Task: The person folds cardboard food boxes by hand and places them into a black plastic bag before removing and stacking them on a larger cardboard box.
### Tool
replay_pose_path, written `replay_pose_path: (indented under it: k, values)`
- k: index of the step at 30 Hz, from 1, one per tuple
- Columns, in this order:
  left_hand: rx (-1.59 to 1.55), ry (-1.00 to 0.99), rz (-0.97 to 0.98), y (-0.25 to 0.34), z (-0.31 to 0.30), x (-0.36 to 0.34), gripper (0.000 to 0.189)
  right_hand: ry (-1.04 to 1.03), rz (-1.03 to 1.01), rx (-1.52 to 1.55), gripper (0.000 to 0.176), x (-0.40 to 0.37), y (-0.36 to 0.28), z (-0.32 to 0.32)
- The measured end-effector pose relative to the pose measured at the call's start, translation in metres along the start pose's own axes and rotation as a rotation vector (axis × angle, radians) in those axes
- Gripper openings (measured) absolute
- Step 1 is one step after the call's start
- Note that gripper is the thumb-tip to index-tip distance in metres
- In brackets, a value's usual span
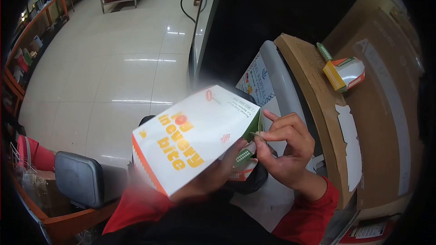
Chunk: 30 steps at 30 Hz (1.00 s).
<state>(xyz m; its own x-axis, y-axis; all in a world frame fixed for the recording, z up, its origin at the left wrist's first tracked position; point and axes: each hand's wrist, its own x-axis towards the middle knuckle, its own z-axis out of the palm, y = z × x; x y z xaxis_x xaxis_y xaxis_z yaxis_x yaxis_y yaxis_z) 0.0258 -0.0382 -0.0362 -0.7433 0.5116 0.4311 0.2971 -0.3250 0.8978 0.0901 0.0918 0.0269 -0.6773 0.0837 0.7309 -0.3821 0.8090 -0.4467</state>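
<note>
One printed paperboard food carton (181, 138), white with yellow "joy in every bite" letters, is above the person's lap, tilted, with its green inner side showing at the right end. The left hand (215, 172) supports it from below and along the near side; its visible fingers bend against the board, but the others are hidden, so I cannot tell their full closing. The right hand (288, 149) has thumb and index nearly closed on a small flap (256, 131) at the open end, while the other fingers are loosely bent. To my judgement, the carton is light, with firm folded edges, but its wide panel may dent under strong pressure. The smooth surface may slip a little, so it is better to hold near the edges, and the flap only gently, because it can crease. Below are smaller green-and-orange cartons (244, 174). Farther right, a brown cardboard box (318, 109) stands near another open carton (337, 80).
</note>
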Motion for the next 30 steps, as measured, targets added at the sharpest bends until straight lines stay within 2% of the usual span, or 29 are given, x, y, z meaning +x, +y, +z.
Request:
replay_pose_path:
  k: [1,2,5,6,9,12,14,16,21,23,25,27,30]
  values:
    - [-0.07,-0.038,-0.094,0.002,-0.001,0.001,0.025,0.001,-0.003,-0.008,0.016,0.0,0.0,0.0]
    - [-0.216,0.007,-0.134,-0.003,0.004,0.0,0.025,0.003,-0.005,-0.015,0.016,0.001,0.0,-0.001]
    - [-0.361,-0.005,-0.283,-0.005,0.003,0.007,0.027,0.0,0.011,-0.038,0.015,0.002,0.001,-0.002]
    - [-0.426,0.055,-0.186,-0.01,0.007,0.011,0.029,-0.002,0.019,-0.051,0.015,0.003,0.001,-0.003]
    - [-0.499,0.041,-0.188,-0.007,0.007,0.015,0.028,0.021,0.06,0.015,0.014,0.005,0.001,-0.004]
    - [-0.293,-0.033,-0.068,-0.012,0.004,0.014,0.031,0.002,0.099,0.046,0.015,0.005,0.002,-0.005]
    - [-0.335,-0.044,-0.207,-0.008,0.008,0.013,0.027,0.026,-0.029,-0.108,0.018,0.003,0.001,-0.004]
    - [-0.295,-0.034,-0.213,-0.006,0.009,0.012,0.025,0.031,-0.134,-0.233,0.021,0.004,0.0,-0.005]
    - [0.0,0.023,0.112,-0.006,0.011,0.021,0.024,-0.019,-0.289,-0.595,0.031,0.0,0.0,-0.005]
    - [-0.003,0.085,0.189,-0.01,0.015,0.02,0.025,-0.08,-0.161,-0.652,0.037,-0.007,-0.009,0.009]
    - [-0.132,0.188,0.205,-0.015,0.026,0.016,0.027,-0.118,-0.07,-0.632,0.043,-0.014,-0.013,0.016]
    - [0.173,0.045,0.294,-0.012,0.007,0.02,0.028,-0.134,-0.023,-0.547,0.048,-0.018,-0.011,0.02]
    - [0.079,0.045,0.219,-0.011,0.003,0.017,0.026,-0.154,-0.04,-0.593,0.051,-0.018,-0.01,0.02]
